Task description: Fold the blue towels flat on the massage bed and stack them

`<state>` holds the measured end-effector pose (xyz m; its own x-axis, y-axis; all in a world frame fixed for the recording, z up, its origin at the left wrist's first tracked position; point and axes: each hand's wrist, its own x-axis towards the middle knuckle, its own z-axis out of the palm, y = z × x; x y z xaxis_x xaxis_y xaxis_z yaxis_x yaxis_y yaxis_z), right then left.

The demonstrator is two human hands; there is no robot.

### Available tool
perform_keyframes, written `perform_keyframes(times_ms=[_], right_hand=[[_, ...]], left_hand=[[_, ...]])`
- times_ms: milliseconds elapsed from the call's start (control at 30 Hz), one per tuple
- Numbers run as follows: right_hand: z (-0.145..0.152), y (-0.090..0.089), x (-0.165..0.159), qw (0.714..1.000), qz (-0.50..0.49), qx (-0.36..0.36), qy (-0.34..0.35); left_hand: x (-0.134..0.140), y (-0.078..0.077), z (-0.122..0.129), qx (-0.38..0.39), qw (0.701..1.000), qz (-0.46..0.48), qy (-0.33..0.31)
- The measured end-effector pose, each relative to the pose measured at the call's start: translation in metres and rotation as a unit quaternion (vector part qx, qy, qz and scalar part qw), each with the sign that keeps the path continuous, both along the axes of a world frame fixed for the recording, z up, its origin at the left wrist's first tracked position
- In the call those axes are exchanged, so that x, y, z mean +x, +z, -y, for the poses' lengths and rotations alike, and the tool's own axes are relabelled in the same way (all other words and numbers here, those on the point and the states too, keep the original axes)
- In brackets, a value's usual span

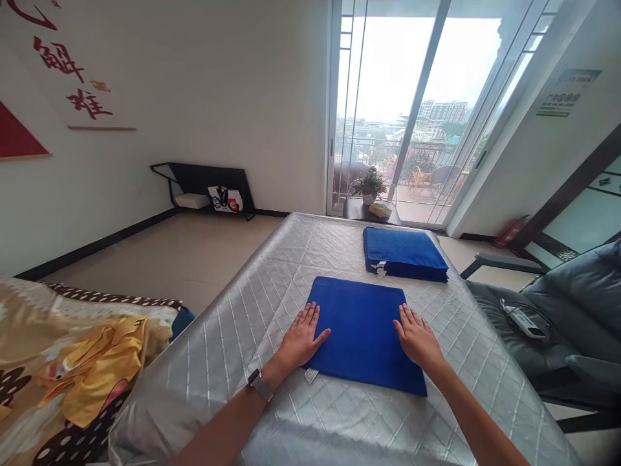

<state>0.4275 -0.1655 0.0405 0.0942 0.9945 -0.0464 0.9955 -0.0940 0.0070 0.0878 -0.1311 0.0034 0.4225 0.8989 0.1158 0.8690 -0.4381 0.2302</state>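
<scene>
A blue folded cloth lies flat on a table with a silver quilted cover; a small white tag sticks out at its near left corner. My left hand rests flat on the cloth's left edge, fingers stretched out and thumb pointing inward. On the opposite edge my right hand lies with its fingers extended, thumb on the blue fabric. Beyond it, toward the far right, sits a stack of similar blue folded cloths with white tags hanging at its near left side.
Right of the table stands a dark armchair with a white corded handset on it. At left, a patterned blanket bears yellow clothing. A potted plant and a tissue pack stand near the sliding glass door.
</scene>
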Motion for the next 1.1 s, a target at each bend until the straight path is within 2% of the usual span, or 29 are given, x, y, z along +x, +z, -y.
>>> perform_keyframes(times_ms=[100, 200, 333, 433, 533, 633, 700, 800, 867, 967, 1100], right_hand=[[-0.035, 0.008, -0.003, 1.0, -0.009, 0.012, -0.005], [-0.057, 0.001, -0.005, 0.999, -0.028, 0.024, -0.03], [-0.062, -0.015, -0.004, 0.997, -0.045, 0.044, -0.053], [-0.06, -0.019, -0.003, 0.996, -0.05, 0.049, -0.051], [-0.061, -0.02, -0.003, 0.996, -0.047, 0.056, -0.051], [-0.063, -0.026, 0.002, 0.997, -0.024, 0.067, -0.035], [-0.064, -0.033, 0.008, 0.997, -0.006, 0.071, -0.009], [-0.064, -0.042, 0.016, 0.997, 0.007, 0.077, 0.024], [-0.064, -0.042, 0.018, 0.997, 0.007, 0.07, 0.021], [-0.064, -0.036, 0.014, 0.999, -0.003, 0.048, -0.001], [-0.065, -0.026, 0.005, 0.998, -0.027, 0.04, -0.027]], left_hand=[[-0.001, 0.001, 0.001, 0.002, 1.0, 0.005, -0.001], [-0.002, 0.004, 0.002, -0.003, 1.0, 0.002, -0.002], [0.0, 0.008, 0.001, -0.023, 1.0, -0.019, 0.01], [0.015, 0.016, -0.005, -0.01, 1.0, -0.014, 0.014], [0.055, 0.029, -0.01, -0.007, 0.999, -0.002, -0.045], [0.119, 0.04, -0.016, -0.008, 0.991, 0.008, -0.136], [0.164, 0.042, -0.022, 0.001, 0.984, 0.011, -0.175], [0.216, 0.037, -0.032, 0.01, 0.984, 0.013, -0.179], [0.231, 0.031, -0.038, 0.015, 0.986, 0.027, -0.162], [0.224, 0.021, -0.043, 0.027, 0.99, 0.041, -0.136], [0.174, 0.015, -0.052, 0.02, 0.996, 0.018, -0.086]])
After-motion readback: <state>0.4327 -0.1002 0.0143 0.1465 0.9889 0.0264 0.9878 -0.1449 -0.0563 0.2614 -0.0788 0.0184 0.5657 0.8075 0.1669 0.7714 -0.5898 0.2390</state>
